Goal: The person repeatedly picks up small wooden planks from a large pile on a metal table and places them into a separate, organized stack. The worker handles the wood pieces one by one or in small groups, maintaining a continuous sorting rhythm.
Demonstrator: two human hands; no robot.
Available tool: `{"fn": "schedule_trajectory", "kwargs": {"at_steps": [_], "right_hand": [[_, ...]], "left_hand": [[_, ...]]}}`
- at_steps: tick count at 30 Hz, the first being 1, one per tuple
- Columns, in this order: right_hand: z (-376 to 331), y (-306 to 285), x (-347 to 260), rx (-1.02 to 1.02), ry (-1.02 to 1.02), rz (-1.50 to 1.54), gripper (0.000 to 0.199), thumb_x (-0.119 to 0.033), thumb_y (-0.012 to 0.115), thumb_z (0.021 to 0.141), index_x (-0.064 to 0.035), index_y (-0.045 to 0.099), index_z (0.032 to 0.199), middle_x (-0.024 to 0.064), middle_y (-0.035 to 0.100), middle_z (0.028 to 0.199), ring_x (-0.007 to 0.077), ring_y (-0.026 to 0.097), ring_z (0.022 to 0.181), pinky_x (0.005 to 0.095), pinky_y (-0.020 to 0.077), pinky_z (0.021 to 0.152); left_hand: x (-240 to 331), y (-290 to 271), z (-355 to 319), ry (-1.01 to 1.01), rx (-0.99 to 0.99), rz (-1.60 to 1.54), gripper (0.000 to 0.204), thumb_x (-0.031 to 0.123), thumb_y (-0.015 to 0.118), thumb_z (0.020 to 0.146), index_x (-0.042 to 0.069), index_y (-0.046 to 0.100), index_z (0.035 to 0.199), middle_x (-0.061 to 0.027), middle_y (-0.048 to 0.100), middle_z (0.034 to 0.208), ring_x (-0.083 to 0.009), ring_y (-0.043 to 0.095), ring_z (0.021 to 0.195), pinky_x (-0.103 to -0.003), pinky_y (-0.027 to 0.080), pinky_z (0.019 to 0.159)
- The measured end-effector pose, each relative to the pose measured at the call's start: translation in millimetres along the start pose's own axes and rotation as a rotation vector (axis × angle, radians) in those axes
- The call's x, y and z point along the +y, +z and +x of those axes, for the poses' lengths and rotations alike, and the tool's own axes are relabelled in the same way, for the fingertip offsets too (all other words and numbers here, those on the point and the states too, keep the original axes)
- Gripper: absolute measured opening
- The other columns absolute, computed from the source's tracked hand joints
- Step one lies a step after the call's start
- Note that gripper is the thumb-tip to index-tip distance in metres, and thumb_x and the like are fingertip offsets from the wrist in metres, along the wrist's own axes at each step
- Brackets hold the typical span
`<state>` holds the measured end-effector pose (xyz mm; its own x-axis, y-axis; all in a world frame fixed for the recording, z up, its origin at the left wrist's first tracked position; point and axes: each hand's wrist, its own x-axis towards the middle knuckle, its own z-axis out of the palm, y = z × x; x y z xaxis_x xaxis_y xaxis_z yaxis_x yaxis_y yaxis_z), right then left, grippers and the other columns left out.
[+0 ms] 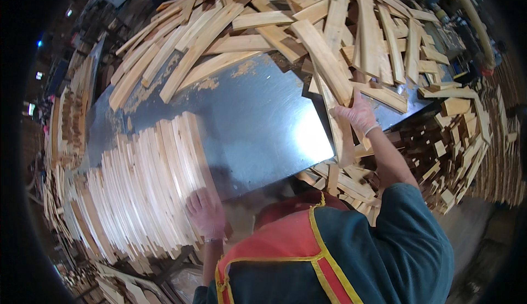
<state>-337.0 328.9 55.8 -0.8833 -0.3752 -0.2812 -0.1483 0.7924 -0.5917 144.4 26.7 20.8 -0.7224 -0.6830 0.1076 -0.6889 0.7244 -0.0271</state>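
My left hand (pixel 207 214), in a thin pale glove, lies against the near right end of a row of wooden slats (pixel 140 186). Its fingers are stretched over the last slats, holding none of them up. The slats stand on edge, packed side by side. Farther right, my right hand (pixel 359 114), gloved too, has its thumb and fingers around the near end of a pale wooden board (pixel 324 60). That board slants away toward the heap. Another board (pixel 343 134) passes below the same hand and over the table's right edge.
A dark metal table (pixel 258 117) with sawdust patches spans the middle. Loose boards (pixel 252 43) are heaped along its far side. Short offcuts (pixel 439 150) lie piled at the right. Stacked boards (pixel 71 123) line the left, and a thick hose (pixel 475 21) hangs at the far right.
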Motion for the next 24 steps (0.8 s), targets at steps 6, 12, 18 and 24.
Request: {"fn": "schedule_trajectory", "kwargs": {"at_steps": [6,12,18,24], "right_hand": [[-23,106,37,0.388,-0.147,-0.307,0.109,-0.042,0.077,0.080,0.0078,0.023,0.160,0.0329,0.038,0.157,0.0466,0.041,0.145,0.0458,0.0340,0.123],[-65,103,-47,0.227,0.083,-0.418,0.110,-0.037,0.085,0.076,-0.0082,0.025,0.164,0.0342,0.022,0.166,0.0482,0.041,0.147,0.0463,0.0424,0.119],[-76,123,-58,0.117,0.025,0.341,0.107,-0.010,0.084,0.075,-0.0103,0.024,0.163,0.0237,0.044,0.157,0.0428,0.056,0.130,0.0482,0.0494,0.114],[-153,217,-98,-0.237,-0.069,0.929,0.084,0.003,0.065,0.084,-0.0117,0.033,0.160,0.0103,0.053,0.134,0.0263,0.062,0.108,0.0410,0.0571,0.092]], "left_hand": [[0,-17,14,-0.034,-0.074,-0.156,0.063,0.025,0.072,0.080,0.008,0.057,0.139,-0.0183,0.054,0.141,-0.0411,0.047,0.134,-0.058,0.037,0.116],[-14,-7,-1,-0.113,-0.003,-0.136,0.069,0.037,0.073,0.081,0.010,0.056,0.142,-0.0121,0.052,0.144,-0.0354,0.043,0.139,-0.054,0.031,0.119],[-49,-6,-57,-0.283,0.190,-0.205,0.072,0.044,0.074,0.079,0.011,0.055,0.140,-0.0116,0.052,0.143,-0.0352,0.043,0.139,-0.055,0.032,0.117],[-124,34,-168,-0.824,0.417,-0.332,0.076,0.035,0.079,0.084,0.007,0.048,0.148,-0.0187,0.054,0.142,-0.0377,0.048,0.137,-0.052,0.039,0.115]]}}
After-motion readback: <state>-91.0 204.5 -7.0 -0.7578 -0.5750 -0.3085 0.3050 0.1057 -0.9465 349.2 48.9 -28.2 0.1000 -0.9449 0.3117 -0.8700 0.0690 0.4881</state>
